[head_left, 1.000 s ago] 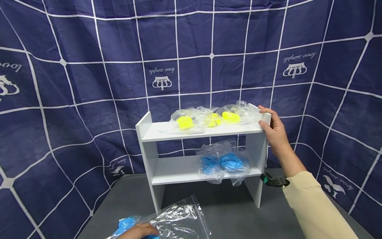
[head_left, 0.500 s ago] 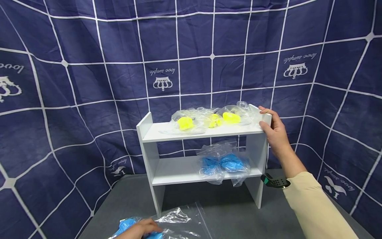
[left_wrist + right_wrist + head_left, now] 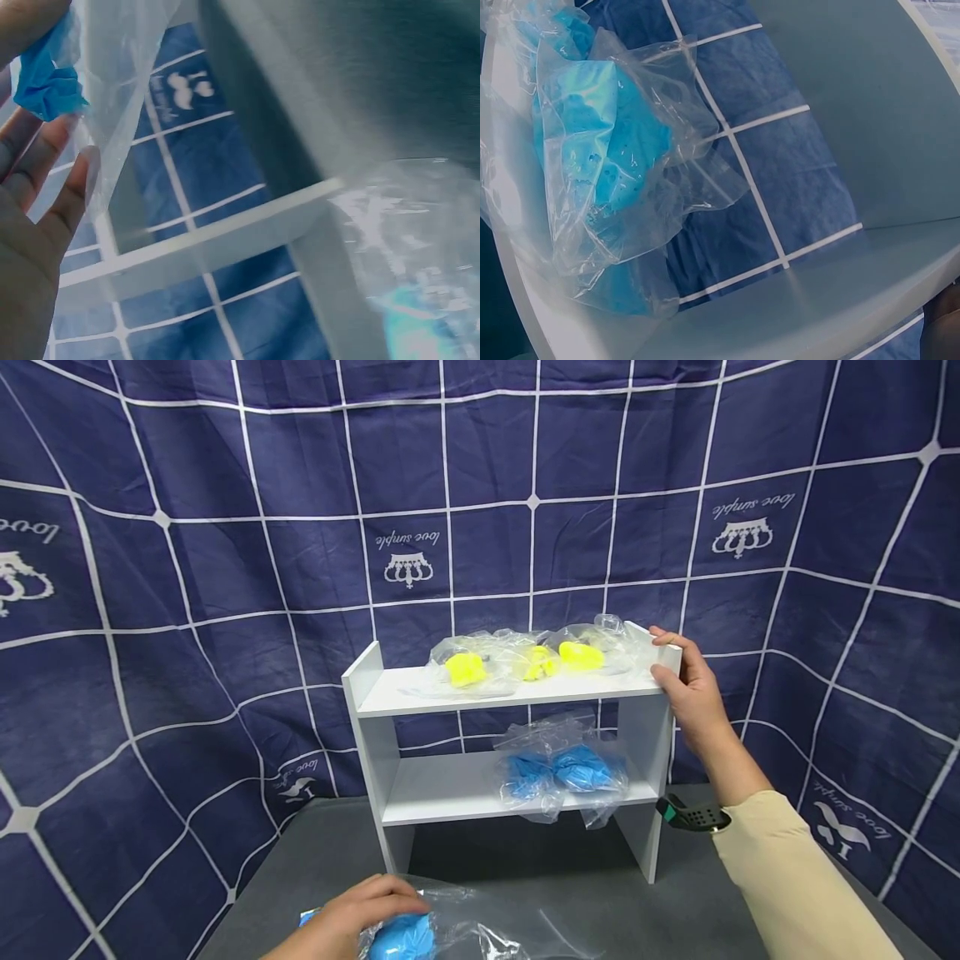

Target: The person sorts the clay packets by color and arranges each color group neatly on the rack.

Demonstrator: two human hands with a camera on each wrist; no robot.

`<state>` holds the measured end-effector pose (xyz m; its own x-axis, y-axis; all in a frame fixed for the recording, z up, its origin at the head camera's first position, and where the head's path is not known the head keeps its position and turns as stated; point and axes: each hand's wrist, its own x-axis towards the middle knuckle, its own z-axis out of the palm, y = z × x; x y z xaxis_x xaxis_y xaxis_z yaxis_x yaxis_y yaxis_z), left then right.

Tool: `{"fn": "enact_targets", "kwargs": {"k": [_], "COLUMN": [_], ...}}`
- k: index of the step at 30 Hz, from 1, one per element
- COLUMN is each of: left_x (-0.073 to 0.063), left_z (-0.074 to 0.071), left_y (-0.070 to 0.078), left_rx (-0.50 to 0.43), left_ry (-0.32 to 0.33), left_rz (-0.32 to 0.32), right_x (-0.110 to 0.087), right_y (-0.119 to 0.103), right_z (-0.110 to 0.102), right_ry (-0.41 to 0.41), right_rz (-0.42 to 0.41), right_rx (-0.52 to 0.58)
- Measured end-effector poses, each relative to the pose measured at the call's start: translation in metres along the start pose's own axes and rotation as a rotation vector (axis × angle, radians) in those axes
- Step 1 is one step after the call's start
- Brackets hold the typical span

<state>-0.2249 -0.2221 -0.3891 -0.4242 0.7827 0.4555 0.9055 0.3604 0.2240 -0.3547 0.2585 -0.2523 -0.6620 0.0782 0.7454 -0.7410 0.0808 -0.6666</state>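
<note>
Since 1 second ago my left hand (image 3: 360,917) has gathered the bagged blue item (image 3: 405,937), fingers curled gripping it below the shelf (image 3: 480,693); right hand (image 3: 693,689) clasps its corner.

The left hand (image 3: 352,914) lies low, just in front of the shelf (image 3: 420,689), fingers curled round a bagged blue item (image 3: 401,937). The right hand (image 3: 686,681), arm outstretched in a beige sleeve, grips the shelf's upper right corner.

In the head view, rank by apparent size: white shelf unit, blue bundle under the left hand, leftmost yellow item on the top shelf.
1. White shelf unit.
2. Blue bundle, though nearness inflates it.
3. Leftmost yellow item.
</note>
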Motion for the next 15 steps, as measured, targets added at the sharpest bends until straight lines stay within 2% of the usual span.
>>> {"fn": "enact_targets", "kwargs": {"k": [8, 13, 15], "left_x": [0.019, 0.032, 0.039], "left_z": [-0.032, -0.049, -0.053], "left_y": [0.014, 0.009, 0.005], "left_rx": [-0.027, 0.001, 0.021], "left_ry": [0.128, 0.194, 0.233], "left_rz": [-0.023, -0.087, -0.079], "right_x": [-0.001, -0.001, -0.002], "right_y": [0.0, -0.002, -0.002], "right_z": [-0.001, -0.002, -0.002], "right_ry": [-0.017, -0.032, -0.032], "right_rz": [0.005, 0.012, 0.014], "right_rx": [0.0, -0.014, -0.022]}}
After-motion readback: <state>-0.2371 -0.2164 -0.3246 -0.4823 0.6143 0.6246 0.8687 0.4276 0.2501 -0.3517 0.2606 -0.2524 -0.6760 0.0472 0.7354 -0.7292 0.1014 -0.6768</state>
